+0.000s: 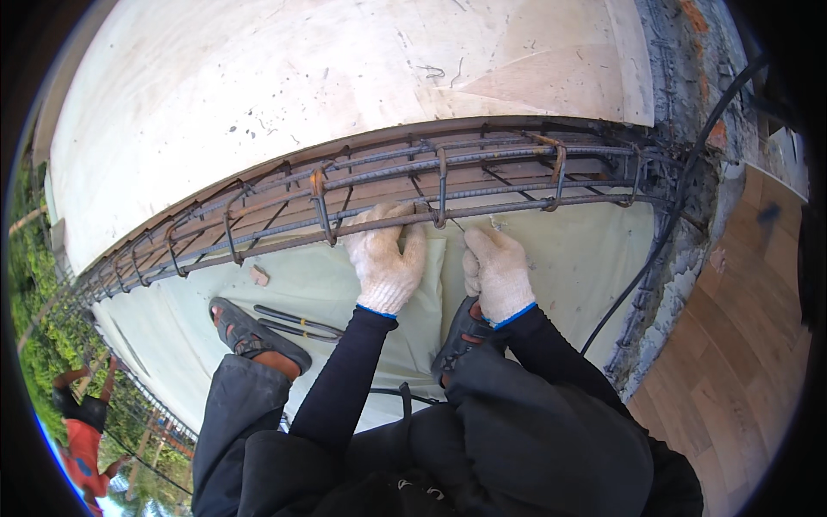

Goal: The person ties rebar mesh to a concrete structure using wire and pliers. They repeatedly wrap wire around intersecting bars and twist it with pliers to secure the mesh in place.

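Both my hands wear white knitted gloves with blue cuffs. My left hand (389, 263) is closed around the near lower bar of a long rebar cage (500, 209), beside a square stirrup (443, 185). Just right of that stirrup, my right hand (498, 269) is closed in a pinch on a thin wire (457, 225) that runs toward the bar. Its fingertips are partly hidden. Ribbed bars and several stirrups, some rusty, make up the cage, which lies across in front of me.
Long-handled pliers (297, 324) lie by my left sandal (256, 334) on a pale sheet (551, 267). Beyond the cage is a plywood panel (284, 69). Rough concrete (680, 284) and a black cable (642, 274) are at right. A person in red (83, 448) is at far left.
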